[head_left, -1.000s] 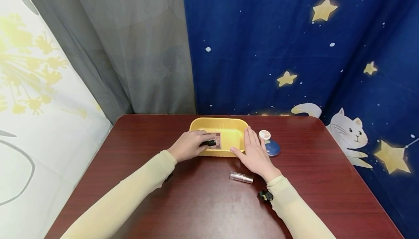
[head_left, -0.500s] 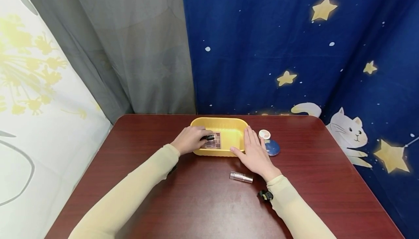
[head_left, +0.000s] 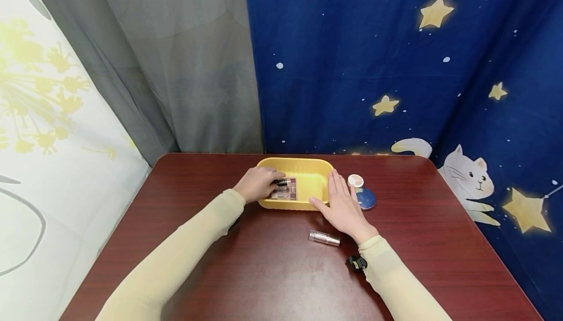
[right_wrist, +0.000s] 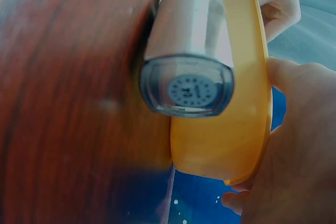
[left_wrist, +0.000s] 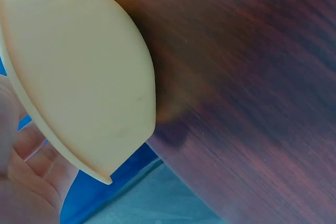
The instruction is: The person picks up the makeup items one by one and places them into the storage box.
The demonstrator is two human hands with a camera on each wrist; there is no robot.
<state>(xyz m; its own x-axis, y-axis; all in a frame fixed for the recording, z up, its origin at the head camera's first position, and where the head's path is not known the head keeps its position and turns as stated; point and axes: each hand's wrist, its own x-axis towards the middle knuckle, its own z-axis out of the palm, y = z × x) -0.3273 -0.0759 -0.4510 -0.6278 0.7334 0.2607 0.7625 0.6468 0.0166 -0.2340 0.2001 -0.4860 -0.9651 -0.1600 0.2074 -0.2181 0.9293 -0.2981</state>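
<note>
A yellow plastic basket (head_left: 299, 205) stands near the table's far edge, an eyeshadow palette (head_left: 291, 195) lying inside at its left. My left hand (head_left: 257, 184) reaches over the basket's left end and pinches a small black cosmetic tube (head_left: 282, 182) above the palette. The fingertips are partly hidden. In the left wrist view, the basket's wall (left_wrist: 84, 77) hides what that hand holds. My right hand (head_left: 345, 211) rests on the basket's right end, fingers straight, thumb at the near rim. A silvery-pink cosmetic tube (right_wrist: 191, 40) with a clear end lies on the table in front.
Right of the basket, beyond my right hand, lie a round white-rimmed compact (head_left: 355, 181) and a round blue case (head_left: 366, 199). The dark red table (head_left: 272, 277) ends at curtains behind. A wrist camera (head_left: 357, 263) sits on my right wrist.
My left hand has drawn back slightly and shifted the black tube towards the far side of the basket, showing more of the palette. The right hand stays put.
</note>
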